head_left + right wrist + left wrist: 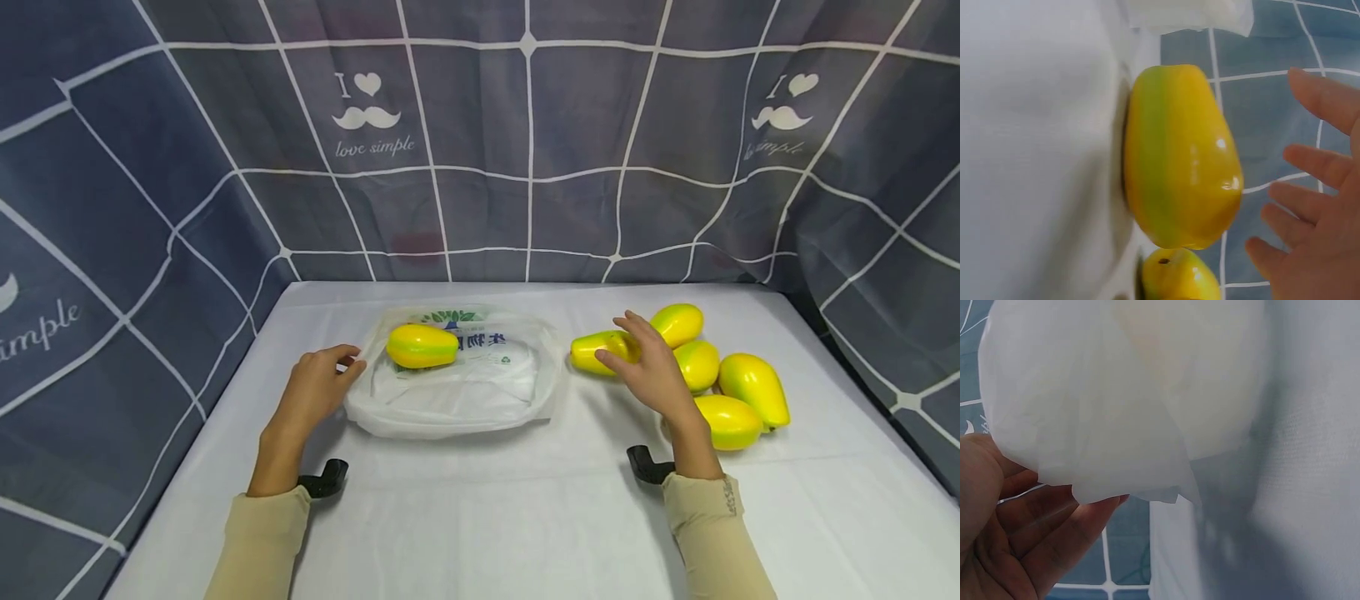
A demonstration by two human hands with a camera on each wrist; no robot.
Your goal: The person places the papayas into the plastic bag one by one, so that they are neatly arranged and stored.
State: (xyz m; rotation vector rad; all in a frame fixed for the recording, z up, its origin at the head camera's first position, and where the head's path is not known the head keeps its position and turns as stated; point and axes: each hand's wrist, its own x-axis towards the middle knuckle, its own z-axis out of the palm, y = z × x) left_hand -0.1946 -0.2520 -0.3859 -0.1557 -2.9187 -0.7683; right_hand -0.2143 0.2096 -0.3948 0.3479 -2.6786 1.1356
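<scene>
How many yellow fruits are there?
6: a yellow fruit on or in the white bag, another by the right hand, and four grouped at right: back one, middle one, right one, front one. Others may be hidden.

You're working in a curtained booth: dark grid-patterned drapes [480,108] are filling the upper frame, walling in a white-covered tabletop [480,525].

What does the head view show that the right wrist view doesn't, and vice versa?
Only head: the left hand and the glossy yellow-green oval fruit in or on the white plastic bag. Only right wrist: the gap between the right hand and the yellow-green tapered fruit below it. Both: right hand, tapered fruit, bag, white cloth, white-gridded grey curtain.
</scene>
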